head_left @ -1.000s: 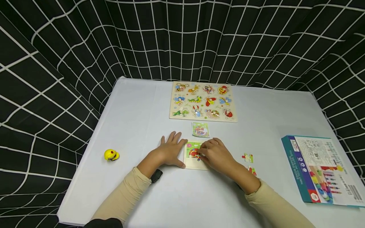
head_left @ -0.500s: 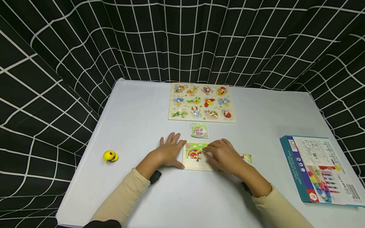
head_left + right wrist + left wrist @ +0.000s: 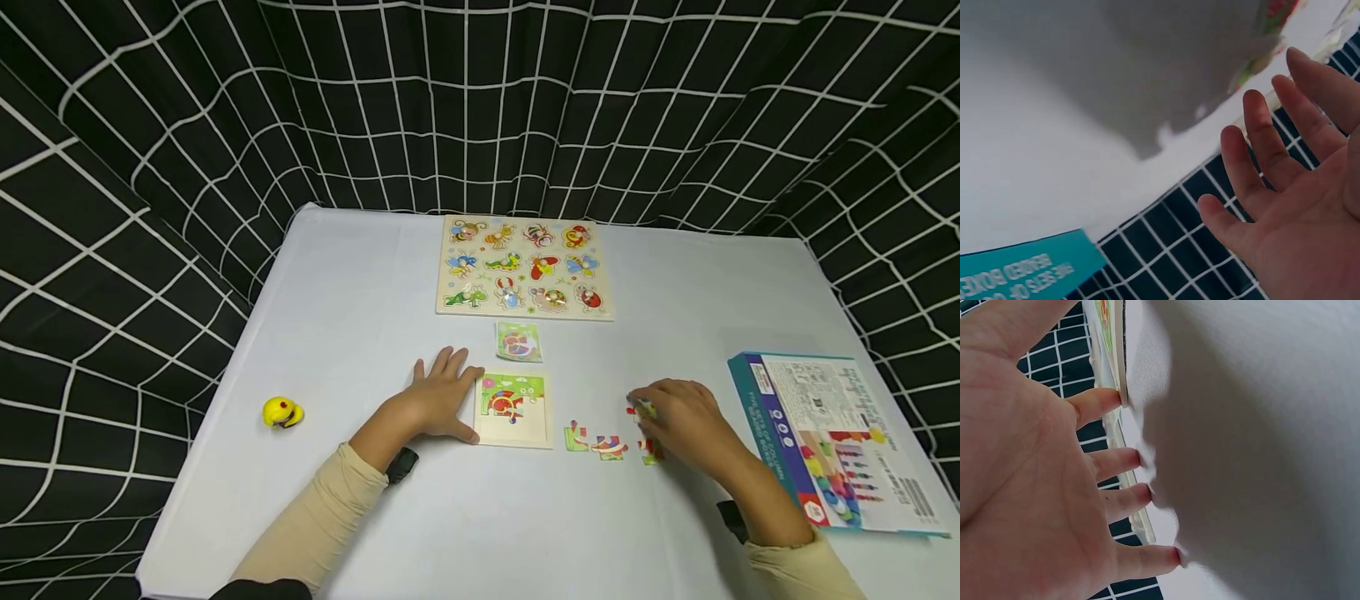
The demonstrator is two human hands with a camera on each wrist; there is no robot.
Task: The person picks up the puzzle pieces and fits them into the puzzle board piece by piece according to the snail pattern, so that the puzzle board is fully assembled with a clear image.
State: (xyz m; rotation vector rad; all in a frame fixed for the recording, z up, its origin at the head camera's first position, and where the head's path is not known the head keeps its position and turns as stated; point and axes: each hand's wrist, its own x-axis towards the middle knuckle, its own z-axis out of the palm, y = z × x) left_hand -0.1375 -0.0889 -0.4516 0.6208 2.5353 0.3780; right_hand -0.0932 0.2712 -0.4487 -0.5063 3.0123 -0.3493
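Observation:
A small wooden puzzle board (image 3: 531, 432) lies before me. Its upper and left parts carry pieces of a red snail picture (image 3: 506, 402), while the lower right shows bare wood. My left hand (image 3: 435, 404) rests with spread fingers at its left edge, thumb and index finger against the frame; in the left wrist view that hand (image 3: 1041, 456) touches the board's edge. Over to the right, my right hand (image 3: 693, 425) reaches over a loose green-and-red piece (image 3: 643, 408), partly hidden by its fingers. In the right wrist view its fingers (image 3: 1257, 119) are loosely bent and apart.
Loose puzzle pieces (image 3: 610, 447) lie between board and right hand. A printed picture card (image 3: 518, 342) sits above the board, and a large insect peg puzzle (image 3: 525, 283) behind it. A yellow toy (image 3: 282, 412) stands left, a teal-edged box (image 3: 840, 442) right.
My right hand has left the board and moved right to the loose pieces. The board's upper right, covered before, now shows a piece with eyes. My left hand keeps its place.

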